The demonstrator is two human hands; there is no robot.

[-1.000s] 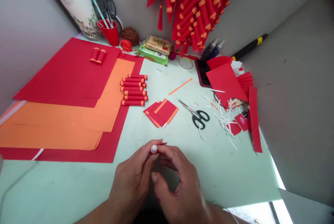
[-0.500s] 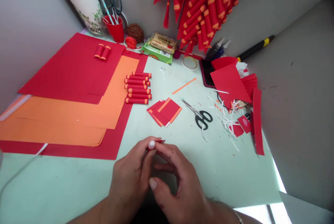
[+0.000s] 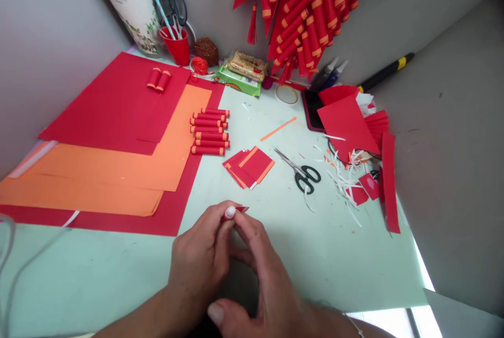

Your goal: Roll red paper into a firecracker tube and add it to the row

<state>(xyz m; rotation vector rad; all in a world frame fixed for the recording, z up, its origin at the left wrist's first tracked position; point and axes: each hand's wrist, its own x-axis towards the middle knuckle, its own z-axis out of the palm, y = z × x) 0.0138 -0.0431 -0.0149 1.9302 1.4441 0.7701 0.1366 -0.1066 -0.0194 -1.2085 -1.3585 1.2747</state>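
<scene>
My left hand is closed at the front of the table, pinching a small red paper roll between thumb and fingers. A white, ridged end of the piece inside the roll faces me. A pointed bit of red paper sticks out on its right side. My right hand has its index fingertip against the roll, while its thumb is spread well away, lower down. Beyond the hands lie cut red paper pieces with orange strips in a loose stack. Black-handled scissors rest to their right, blades apart.
Finished red-and-orange paper tubes lie in a column on the left. Large red sheets and orange sheets cover the table's left. White paper scraps, a phone and tape are right. Red tube clusters hang behind.
My right thumb has moved down and left, away from the left hand. The roll has tilted slightly, and its white end sits a little higher. The view has shifted slightly.
</scene>
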